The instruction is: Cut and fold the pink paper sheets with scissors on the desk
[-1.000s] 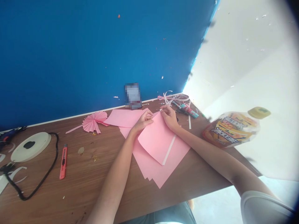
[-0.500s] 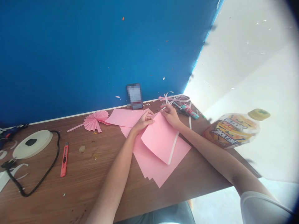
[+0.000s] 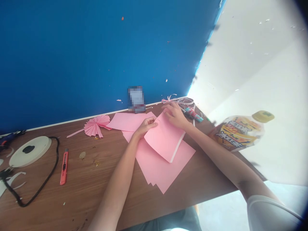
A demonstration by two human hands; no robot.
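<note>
A pink sheet of paper [image 3: 162, 138] with a white strip along its near right edge is lifted at a tilt above several other pink sheets [image 3: 166, 178]. My left hand [image 3: 145, 125] pinches its left edge between thumb and fingers. Over the sheet's far edge lies my right hand [image 3: 175, 114], fingers stretched out and apart, touching the paper. Another pink sheet [image 3: 127, 121] lies flat behind my left hand. Farther left rests a pleated pink paper fan [image 3: 96, 125] with a narrow pink strip beside it.
A red utility knife [image 3: 64, 166] and a round cream-coloured disc with a black cord [image 3: 31, 151] are on the left. A phone [image 3: 136, 99] leans against the blue wall. Paper strips [image 3: 186, 101] and a turquoise tube [image 3: 193, 114] sit at the back right, near a drink bottle [image 3: 240, 131].
My right hand has gone from pinching the far corner to lying spread over the sheet's far edge. The sheet's near corner has risen slightly. My left hand keeps its pinch.
</note>
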